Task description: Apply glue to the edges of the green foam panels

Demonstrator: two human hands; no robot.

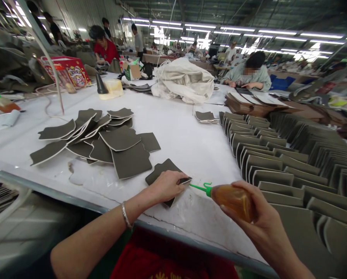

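Observation:
My right hand [257, 213] is wrapped round a squeeze bottle [233, 199] of amber liquid, tipped to the left. Its thin green nozzle [201, 187] reaches the right edge of an olive-grey panel [163, 168] with a pale edge. Over that panel lies my left hand [169, 186], its index finger along the right corner and the other fingers bent, holding the piece on the white table. Part of the panel is hidden beneath the hand. Just beyond it lies a loose heap of similar panels [131, 161].
Rows of upright panels [273, 176] line the table's right side. A small stack of panels [206, 117] lies before them. Farther back are a white cloth bundle [185, 81], a black cone [101, 84] and a co-worker [250, 73]. A thin pole [55, 73] stands at left.

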